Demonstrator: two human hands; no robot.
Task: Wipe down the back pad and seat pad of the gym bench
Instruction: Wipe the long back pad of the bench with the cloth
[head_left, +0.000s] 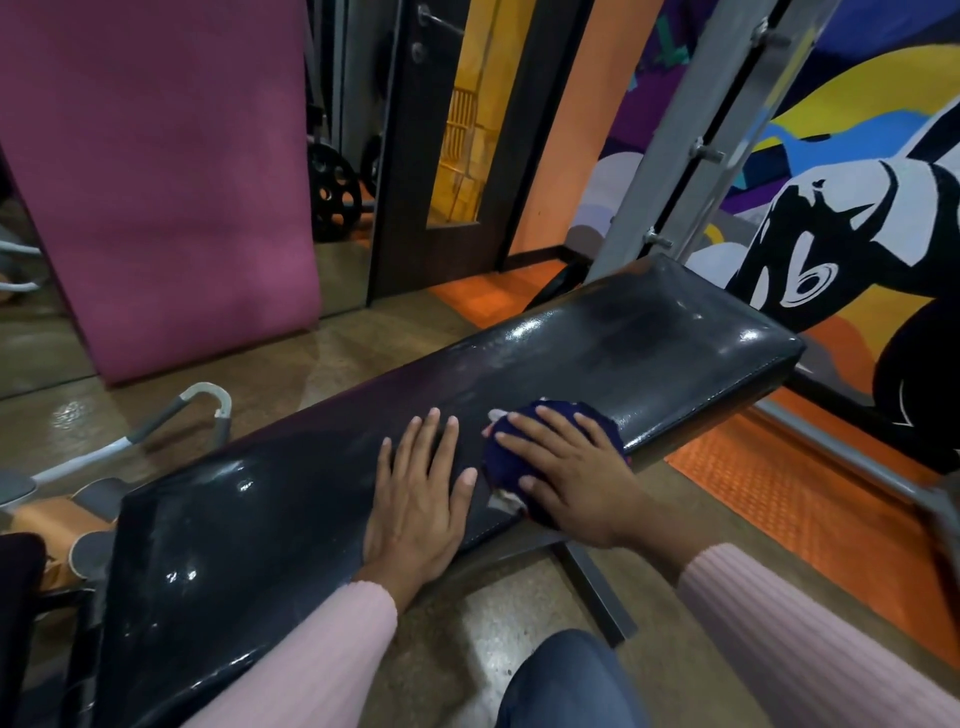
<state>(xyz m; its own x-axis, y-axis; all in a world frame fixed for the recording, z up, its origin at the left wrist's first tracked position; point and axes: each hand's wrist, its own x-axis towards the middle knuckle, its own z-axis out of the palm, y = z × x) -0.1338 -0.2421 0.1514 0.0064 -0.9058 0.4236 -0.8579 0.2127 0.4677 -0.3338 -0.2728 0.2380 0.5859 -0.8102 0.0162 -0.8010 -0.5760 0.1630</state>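
A long black glossy bench pad (597, 338) runs from lower left to upper right across the view. My left hand (421, 499) lies flat on the pad near its front edge, fingers straight and spread. Just to its right, my right hand (566, 467) presses a bunched dark blue cloth (511, 457) onto the pad, fingers spread over it. A bit of white shows at the cloth's edges. The pad's surface has streaks and bright reflections.
A pink mat (166, 182) leans upright at the back left. A grey metal upright (675, 156) rises behind the bench's far end, before a painted wall. Orange floor matting (779, 493) lies to the right. A grey machine handle (171, 415) sits at left. My knee (561, 680) is below.
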